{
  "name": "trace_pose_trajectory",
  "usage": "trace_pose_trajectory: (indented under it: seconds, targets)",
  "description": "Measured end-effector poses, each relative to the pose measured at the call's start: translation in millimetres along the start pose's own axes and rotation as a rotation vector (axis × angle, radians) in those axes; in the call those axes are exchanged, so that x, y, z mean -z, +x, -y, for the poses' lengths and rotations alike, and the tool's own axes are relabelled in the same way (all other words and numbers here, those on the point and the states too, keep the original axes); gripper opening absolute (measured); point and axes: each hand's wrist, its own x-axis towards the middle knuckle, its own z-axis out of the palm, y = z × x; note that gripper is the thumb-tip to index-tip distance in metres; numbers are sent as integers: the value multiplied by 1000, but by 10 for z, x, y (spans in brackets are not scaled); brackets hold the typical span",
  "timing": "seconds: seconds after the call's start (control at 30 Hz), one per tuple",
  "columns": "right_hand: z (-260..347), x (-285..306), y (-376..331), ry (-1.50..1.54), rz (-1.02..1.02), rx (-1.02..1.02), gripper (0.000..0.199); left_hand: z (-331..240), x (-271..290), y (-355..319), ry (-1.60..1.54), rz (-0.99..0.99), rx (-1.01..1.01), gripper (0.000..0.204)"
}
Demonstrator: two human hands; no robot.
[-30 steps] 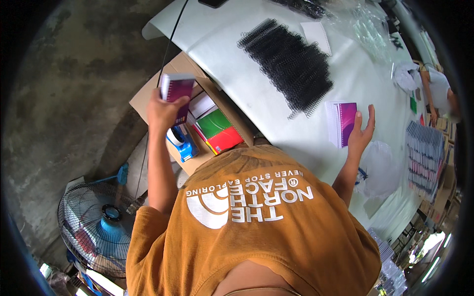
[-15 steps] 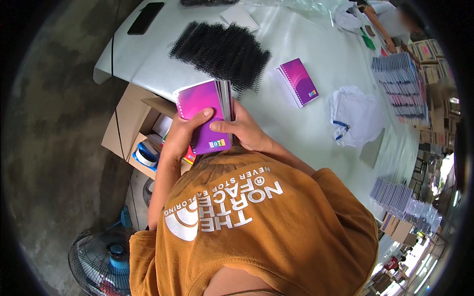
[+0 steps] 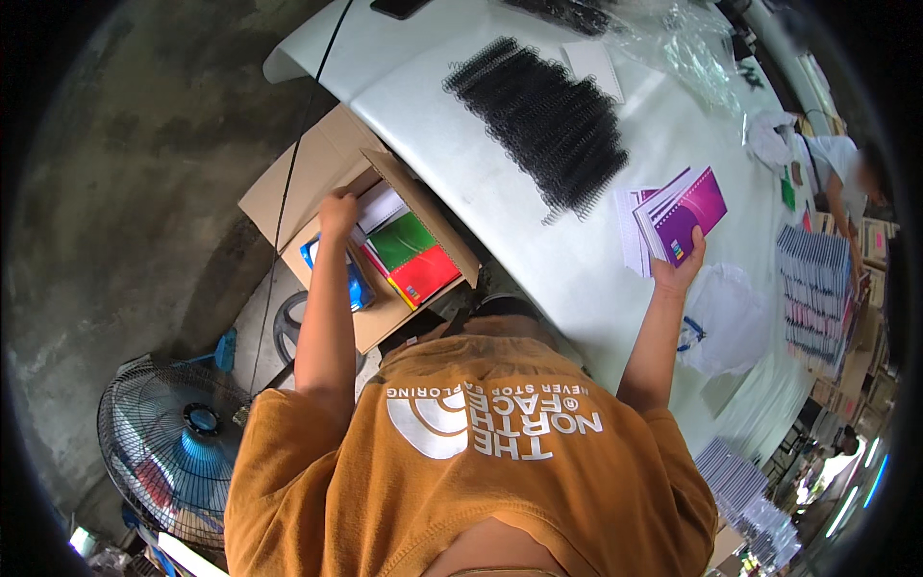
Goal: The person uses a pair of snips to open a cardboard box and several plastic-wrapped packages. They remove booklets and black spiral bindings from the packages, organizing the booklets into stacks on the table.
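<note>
White table (image 3: 538, 240) | concrete floor (image 3: 144, 163) | right fingers (image 3: 694, 248) holding purple notebook (image 3: 685, 213) | left fingers: cannot tell

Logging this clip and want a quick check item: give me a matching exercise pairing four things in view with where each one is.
Things:
1. purple notebook
2. black coils
3. fan
4. green and red covers

Places:
A. on the floor, lower left
B. inside the open box
C. at the right hand, over the table
D. heaped on the table, away from both hands

Pairs: 1-C, 2-D, 3-A, 4-B
</note>
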Motion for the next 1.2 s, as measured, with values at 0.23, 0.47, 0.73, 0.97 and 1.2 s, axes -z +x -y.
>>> trace_pose_trajectory:
  seconds: [0.23, 0.47, 0.73, 0.97, 1.2]
  targets:
    - [-125, 116, 147, 14, -64, -4, 39, 1058, -1059, 1375, 683, 286, -653, 42]
    - [-129, 268, 67, 173, -145, -96, 36, 412, -1587, 1633, 757, 545, -730, 45]
    - [-52, -80, 2, 68, 152, 28, 50, 40, -1597, 1505, 928, 496, -637, 48]
    - [-70, -97, 48, 49, 168, 37, 51, -56, -1639, 1470, 973, 471, -589, 51]
    - [-51, -46, 65, 57, 185, 6, 52, -69, -1684, 1453, 983, 473, -574, 54]
